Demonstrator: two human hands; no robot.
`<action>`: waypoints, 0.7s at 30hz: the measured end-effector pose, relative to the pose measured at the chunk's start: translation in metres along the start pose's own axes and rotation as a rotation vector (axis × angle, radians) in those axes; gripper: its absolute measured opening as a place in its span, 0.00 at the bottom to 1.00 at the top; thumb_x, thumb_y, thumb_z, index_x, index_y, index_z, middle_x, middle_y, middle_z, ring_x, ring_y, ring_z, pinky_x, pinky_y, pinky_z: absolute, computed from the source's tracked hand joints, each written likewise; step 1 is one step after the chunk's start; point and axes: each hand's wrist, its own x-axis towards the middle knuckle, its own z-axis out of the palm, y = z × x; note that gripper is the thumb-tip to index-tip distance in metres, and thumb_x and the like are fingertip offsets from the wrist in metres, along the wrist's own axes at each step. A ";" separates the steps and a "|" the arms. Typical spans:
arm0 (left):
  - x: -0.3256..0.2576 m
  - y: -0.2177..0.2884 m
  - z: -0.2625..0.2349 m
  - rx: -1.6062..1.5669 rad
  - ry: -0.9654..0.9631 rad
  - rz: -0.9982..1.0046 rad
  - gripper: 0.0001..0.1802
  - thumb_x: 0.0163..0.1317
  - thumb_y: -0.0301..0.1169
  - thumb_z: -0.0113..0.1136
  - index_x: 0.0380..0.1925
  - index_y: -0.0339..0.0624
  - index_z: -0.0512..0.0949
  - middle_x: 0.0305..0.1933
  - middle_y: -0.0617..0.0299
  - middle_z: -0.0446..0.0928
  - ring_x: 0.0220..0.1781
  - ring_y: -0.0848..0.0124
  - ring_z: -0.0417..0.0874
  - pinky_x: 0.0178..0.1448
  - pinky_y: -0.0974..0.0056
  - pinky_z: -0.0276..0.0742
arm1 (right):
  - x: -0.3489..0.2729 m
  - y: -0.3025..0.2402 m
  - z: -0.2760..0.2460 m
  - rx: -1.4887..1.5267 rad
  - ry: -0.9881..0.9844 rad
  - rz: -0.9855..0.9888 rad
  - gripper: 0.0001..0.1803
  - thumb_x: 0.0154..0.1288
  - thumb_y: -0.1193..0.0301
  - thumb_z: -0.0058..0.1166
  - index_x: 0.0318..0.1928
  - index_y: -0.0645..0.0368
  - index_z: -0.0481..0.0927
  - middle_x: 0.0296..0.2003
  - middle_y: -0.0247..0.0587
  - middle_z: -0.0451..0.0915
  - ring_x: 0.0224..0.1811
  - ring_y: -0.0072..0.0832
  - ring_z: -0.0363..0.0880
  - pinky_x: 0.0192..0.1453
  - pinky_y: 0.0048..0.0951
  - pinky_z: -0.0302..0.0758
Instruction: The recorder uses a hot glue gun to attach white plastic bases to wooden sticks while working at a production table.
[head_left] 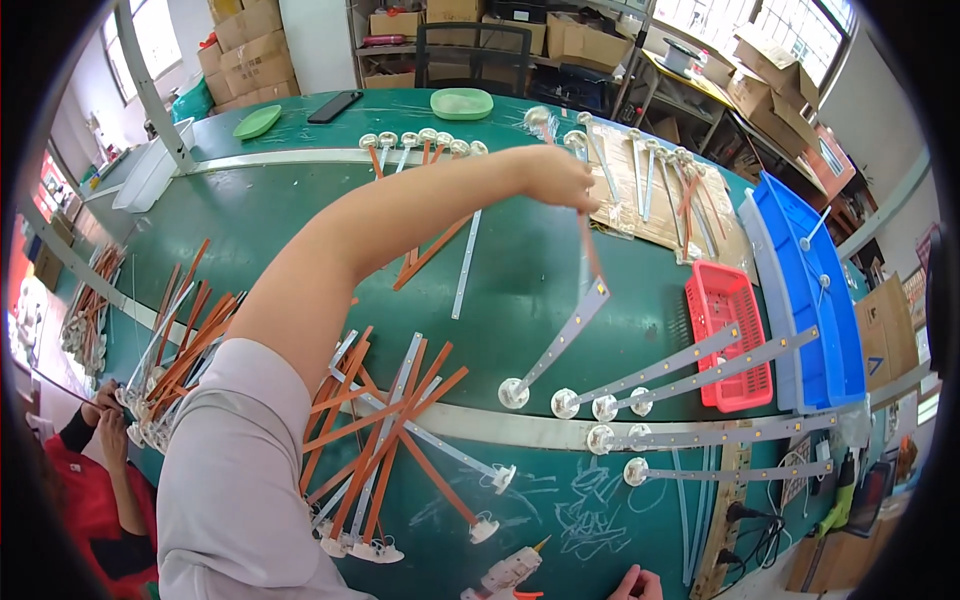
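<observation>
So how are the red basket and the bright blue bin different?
The colours differ, of course. The red basket is smaller, while the bright blue bin is longer. The red basket has lots of little holes in its sides, but the bright blue bin's sides look solid. Both are roughly rectangular, open at the top, and off to the right in the picture.

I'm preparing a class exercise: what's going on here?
The person's left hand is over the green table and appears to pinch a blurred orange strip. The right hand shows only partly at the lower edge, near a white pointed tool. Silver strips with round white ends lie by the red basket. A co-worker in red is at left.
</observation>
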 end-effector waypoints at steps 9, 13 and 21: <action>-0.064 -0.017 0.071 0.197 0.090 0.328 0.14 0.62 0.31 0.58 0.49 0.55 0.76 0.51 0.50 0.79 0.65 0.50 0.79 0.50 0.57 0.87 | -0.001 -0.003 -0.003 -0.057 -0.046 0.048 0.12 0.70 0.66 0.63 0.33 0.62 0.84 0.25 0.47 0.82 0.23 0.38 0.78 0.30 0.36 0.76; -0.081 -0.015 0.069 0.192 -0.016 0.271 0.18 0.62 0.32 0.60 0.52 0.60 0.76 0.62 0.46 0.76 0.66 0.50 0.79 0.48 0.56 0.89 | -0.001 0.002 0.001 -0.040 -0.031 0.028 0.12 0.69 0.66 0.64 0.33 0.62 0.84 0.25 0.47 0.82 0.23 0.37 0.78 0.30 0.35 0.76; -0.084 -0.011 0.028 0.367 -0.170 0.020 0.24 0.62 0.30 0.59 0.59 0.65 0.77 0.63 0.52 0.75 0.66 0.53 0.77 0.59 0.60 0.83 | 0.004 0.000 0.004 -0.021 -0.001 -0.028 0.11 0.67 0.66 0.66 0.32 0.60 0.84 0.24 0.43 0.82 0.22 0.35 0.79 0.29 0.34 0.76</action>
